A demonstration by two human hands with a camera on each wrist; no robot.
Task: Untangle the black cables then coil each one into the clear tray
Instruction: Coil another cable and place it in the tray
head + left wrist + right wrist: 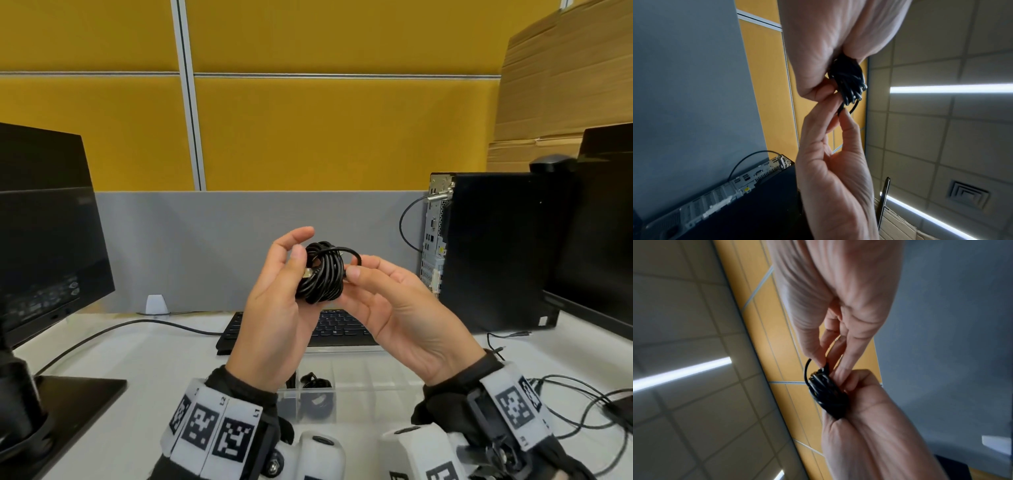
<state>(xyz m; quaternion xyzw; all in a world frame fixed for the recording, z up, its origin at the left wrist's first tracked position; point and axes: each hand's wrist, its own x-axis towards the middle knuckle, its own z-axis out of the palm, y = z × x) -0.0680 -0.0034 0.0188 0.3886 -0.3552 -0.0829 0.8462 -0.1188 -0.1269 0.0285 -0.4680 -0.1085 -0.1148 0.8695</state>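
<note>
A coiled black cable point(322, 274) is held up in the air over the desk between both hands. My left hand point(299, 245) grips the coil's left side, thumb across the loops; a gold-tipped plug shows beside it. My right hand point(356, 266) pinches a loose loop that arcs off the coil's upper right. The left wrist view shows the coil point(849, 81) below my left hand point(830, 87), with the right hand point(838, 112) pinching a strand. In the right wrist view my right hand point(824, 360) pinches the strand above the coil point(826, 391). Below the hands lies the clear tray point(370, 377), with another coiled black cable point(317, 402) in one compartment.
A black keyboard point(335, 329) lies behind the tray. A monitor point(44, 222) and its base point(75, 397) stand at the left. A PC tower point(489, 253) and a second monitor point(603, 222) stand at the right. Loose thin cables point(582, 404) lie at the desk's right.
</note>
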